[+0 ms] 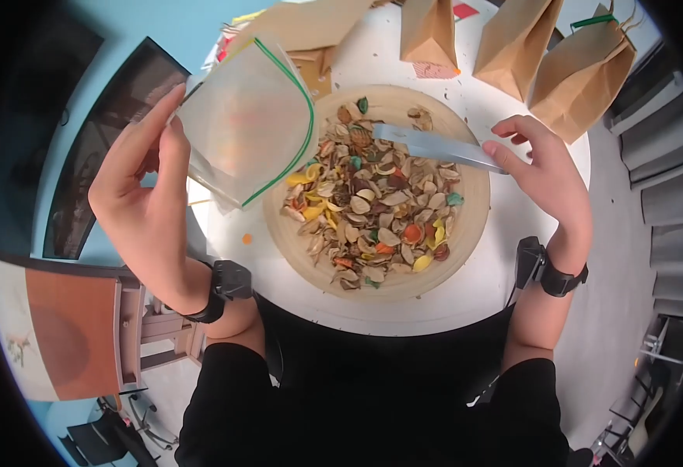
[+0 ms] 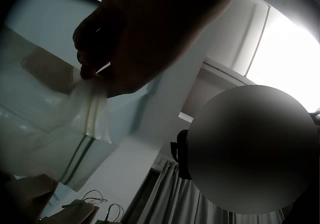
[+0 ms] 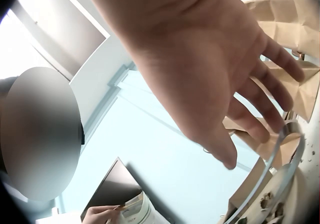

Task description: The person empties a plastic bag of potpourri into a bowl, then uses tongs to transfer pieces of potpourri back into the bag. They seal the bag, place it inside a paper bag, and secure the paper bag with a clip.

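Left hand point(image 1: 135, 208) pinches bag point(image 1: 240, 121); tongs point(image 1: 435, 146) lie crosswise, tips leftward.

One left hand point(image 1: 143, 179), one right hand point(image 1: 548, 167), one zip bag point(image 1: 240, 117), one pair of tongs point(image 1: 439, 146), one round tray point(image 1: 475, 194), two wrist cameras point(image 1: 232, 280) and three standing paper bags point(image 1: 515, 50) are being seen.

The white table point(image 1: 373, 66) carries a pale round bowl point(image 1: 478, 222), three paper bags point(image 1: 516, 47) standing beyond it, and an orange bit point(image 1: 246, 238) left of the bowl.
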`<control>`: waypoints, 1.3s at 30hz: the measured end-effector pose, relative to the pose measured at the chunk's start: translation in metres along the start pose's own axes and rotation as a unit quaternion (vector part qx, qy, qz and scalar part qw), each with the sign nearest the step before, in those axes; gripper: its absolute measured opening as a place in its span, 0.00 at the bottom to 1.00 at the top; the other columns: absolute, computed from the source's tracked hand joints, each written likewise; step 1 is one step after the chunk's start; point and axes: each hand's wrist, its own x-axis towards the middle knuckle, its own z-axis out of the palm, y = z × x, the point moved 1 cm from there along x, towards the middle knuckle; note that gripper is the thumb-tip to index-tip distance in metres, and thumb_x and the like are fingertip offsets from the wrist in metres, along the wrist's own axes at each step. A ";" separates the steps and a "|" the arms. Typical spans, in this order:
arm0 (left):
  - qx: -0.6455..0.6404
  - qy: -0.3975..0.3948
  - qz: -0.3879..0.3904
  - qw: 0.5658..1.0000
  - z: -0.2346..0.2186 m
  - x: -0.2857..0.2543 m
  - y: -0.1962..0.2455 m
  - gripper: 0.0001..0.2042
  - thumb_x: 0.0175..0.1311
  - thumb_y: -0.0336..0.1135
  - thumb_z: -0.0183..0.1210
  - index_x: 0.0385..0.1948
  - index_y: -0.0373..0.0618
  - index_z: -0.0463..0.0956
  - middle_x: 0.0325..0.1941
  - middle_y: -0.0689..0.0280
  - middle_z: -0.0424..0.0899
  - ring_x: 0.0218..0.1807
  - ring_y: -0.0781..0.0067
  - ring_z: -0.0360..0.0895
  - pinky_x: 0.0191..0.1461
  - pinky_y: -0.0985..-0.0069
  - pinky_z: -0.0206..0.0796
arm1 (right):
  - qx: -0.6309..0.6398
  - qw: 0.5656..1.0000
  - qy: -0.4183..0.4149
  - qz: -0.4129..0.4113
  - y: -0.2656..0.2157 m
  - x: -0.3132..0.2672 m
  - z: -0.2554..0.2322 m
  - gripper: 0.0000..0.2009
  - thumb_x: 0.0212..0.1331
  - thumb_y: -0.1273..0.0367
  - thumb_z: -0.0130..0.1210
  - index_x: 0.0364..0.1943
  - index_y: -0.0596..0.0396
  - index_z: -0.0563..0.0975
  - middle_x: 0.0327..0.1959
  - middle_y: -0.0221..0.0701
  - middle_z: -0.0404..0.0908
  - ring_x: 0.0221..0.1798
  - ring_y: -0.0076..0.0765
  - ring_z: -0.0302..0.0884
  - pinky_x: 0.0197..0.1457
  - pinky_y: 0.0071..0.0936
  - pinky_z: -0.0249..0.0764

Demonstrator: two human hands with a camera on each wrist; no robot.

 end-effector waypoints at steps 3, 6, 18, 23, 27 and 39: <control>0.023 -0.057 -0.015 0.998 0.010 0.003 -0.015 0.10 0.61 0.24 0.59 0.43 0.39 0.84 0.24 0.74 0.72 0.27 0.88 0.64 0.32 0.88 0.58 | 0.068 0.979 -0.124 0.150 0.013 0.002 0.006 0.18 0.58 0.57 0.63 0.32 0.61 0.79 0.22 0.27 0.76 0.27 0.20 0.69 0.32 0.19 0.68; 0.005 -0.079 -0.073 0.994 0.021 0.000 -0.035 0.10 0.62 0.25 0.59 0.44 0.39 0.84 0.24 0.74 0.72 0.27 0.88 0.64 0.32 0.87 0.58 | 0.132 0.939 -0.184 0.260 0.012 0.004 0.008 0.17 0.57 0.57 0.65 0.29 0.59 0.78 0.18 0.23 0.72 0.23 0.16 0.65 0.27 0.18 0.63; -0.091 -0.134 -0.082 0.983 0.024 0.005 -0.050 0.10 0.61 0.27 0.61 0.43 0.42 0.85 0.23 0.72 0.78 0.26 0.88 0.69 0.33 0.87 0.60 | 0.303 0.948 0.095 0.028 -0.066 0.027 0.030 0.09 0.54 0.71 0.68 0.34 0.57 0.78 0.25 0.17 0.77 0.25 0.09 0.67 0.27 0.10 0.60; -0.115 -0.153 -0.079 0.978 0.015 0.008 -0.058 0.10 0.61 0.28 0.61 0.44 0.42 0.85 0.23 0.74 0.76 0.26 0.89 0.67 0.33 0.87 0.58 | 0.071 0.993 -0.053 -0.074 -0.096 0.051 0.044 0.16 0.51 0.70 0.68 0.20 0.58 0.70 0.13 0.26 0.71 0.19 0.15 0.70 0.22 0.16 0.62; -0.124 -0.156 -0.068 0.978 0.008 0.011 -0.071 0.10 0.64 0.28 0.61 0.46 0.42 0.84 0.24 0.78 0.72 0.28 0.90 0.64 0.35 0.88 0.56 | 0.042 0.992 -0.057 -0.105 -0.088 0.050 0.041 0.12 0.54 0.67 0.66 0.25 0.61 0.76 0.16 0.26 0.75 0.19 0.16 0.70 0.23 0.17 0.64; -0.141 -0.192 -0.070 0.969 0.011 0.012 -0.065 0.10 0.63 0.28 0.60 0.45 0.42 0.84 0.23 0.76 0.75 0.28 0.90 0.65 0.35 0.87 0.57 | 0.322 0.929 0.124 0.132 0.020 0.072 0.039 0.15 0.64 0.62 0.57 0.30 0.63 0.80 0.17 0.30 0.75 0.16 0.21 0.68 0.19 0.18 0.63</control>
